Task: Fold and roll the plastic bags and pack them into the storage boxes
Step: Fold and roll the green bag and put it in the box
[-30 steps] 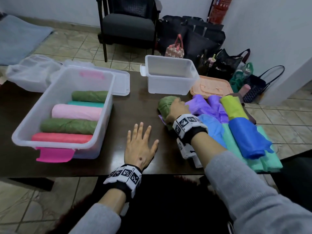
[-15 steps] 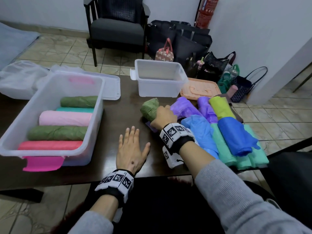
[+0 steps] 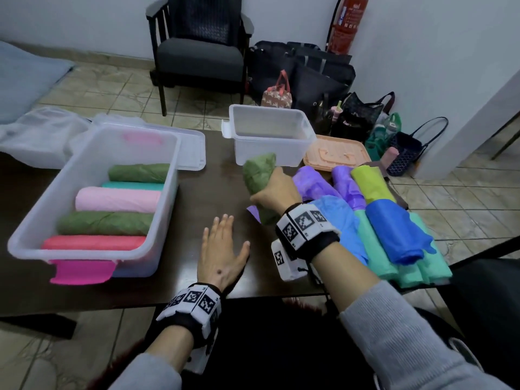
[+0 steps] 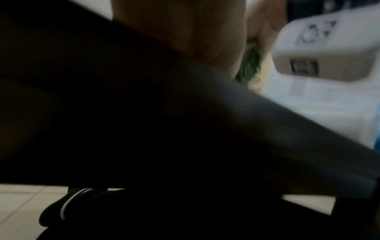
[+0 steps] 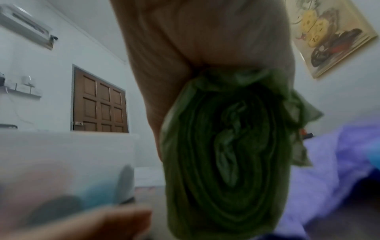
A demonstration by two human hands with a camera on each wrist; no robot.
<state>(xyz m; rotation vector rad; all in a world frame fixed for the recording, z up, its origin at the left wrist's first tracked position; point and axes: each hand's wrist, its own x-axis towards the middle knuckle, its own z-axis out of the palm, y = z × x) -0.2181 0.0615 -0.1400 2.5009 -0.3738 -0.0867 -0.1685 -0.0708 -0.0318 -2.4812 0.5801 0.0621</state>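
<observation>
Head view: open table between boxes

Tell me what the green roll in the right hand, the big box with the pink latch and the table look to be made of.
Green roll, gripped by the right hand: thin matte plastic film, crinkled, spiral layers showing at its end.
Big box: translucent rigid plastic, probably; the rolls show through its walls.
Table: dark brown with a slight sheen, likely varnished wood or laminate; which one cannot be told.

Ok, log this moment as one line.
right hand: grips green bag roll, lifted off table | left hand: flat on table | large storage box: five rolls
</observation>
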